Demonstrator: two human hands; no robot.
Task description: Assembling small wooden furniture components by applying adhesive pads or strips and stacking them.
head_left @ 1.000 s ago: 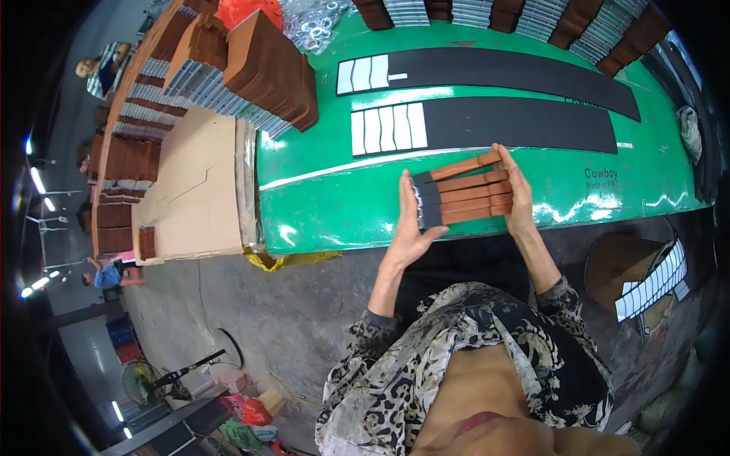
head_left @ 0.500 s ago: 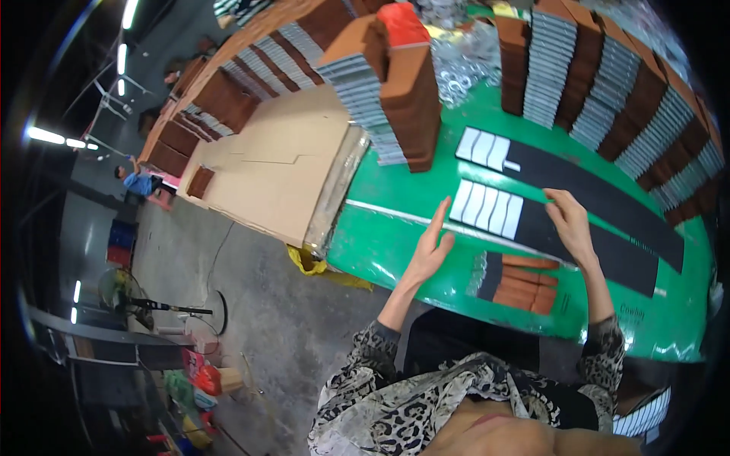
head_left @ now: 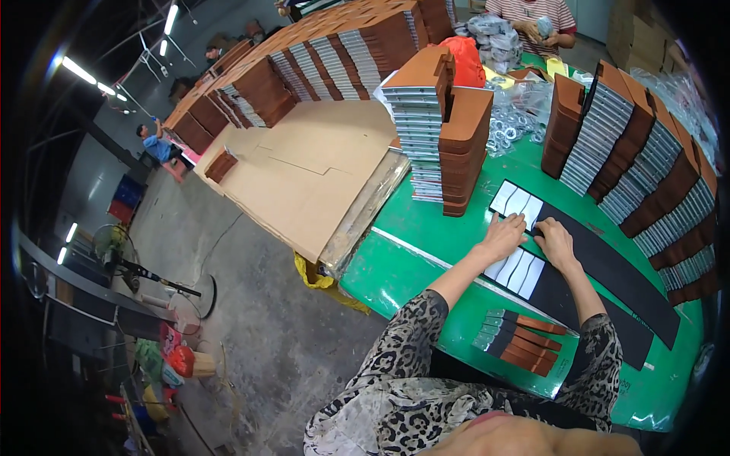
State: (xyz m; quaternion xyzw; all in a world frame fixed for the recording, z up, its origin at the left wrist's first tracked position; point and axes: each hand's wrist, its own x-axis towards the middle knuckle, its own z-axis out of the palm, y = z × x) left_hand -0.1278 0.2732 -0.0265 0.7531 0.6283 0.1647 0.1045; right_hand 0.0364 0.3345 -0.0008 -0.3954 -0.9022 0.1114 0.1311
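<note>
Two long black strips lie side by side on a green table (head_left: 403, 262). White panels with dark wavy lines cover the left end of each. At the far black strip (head_left: 608, 258), my left hand (head_left: 506, 237) rests with its fingers stretched over the lower edge of the white panels (head_left: 518, 201). Beside it, my right hand (head_left: 557, 242) has bent fingertips brought together at the panels' right edge; what they pinch, if anything, is hidden. The near black strip (head_left: 601, 315) and its white panels (head_left: 517, 272) lie below my hands. Several brown, black-banded pieces (head_left: 528, 346) lie closest to me.
Tall stacks of brown and grey pieces (head_left: 464, 144) stand left of the strips; more stacks (head_left: 639, 167) curve along the right. A cardboard-topped table (head_left: 312, 163) adjoins at left. Clear bags of rings (head_left: 513, 129) lie behind. A person in a striped shirt (head_left: 532, 15) works opposite.
My hands have come down from above the near strip onto the far strip's white panels, close together. The view has shifted, bringing the person opposite into sight.
</note>
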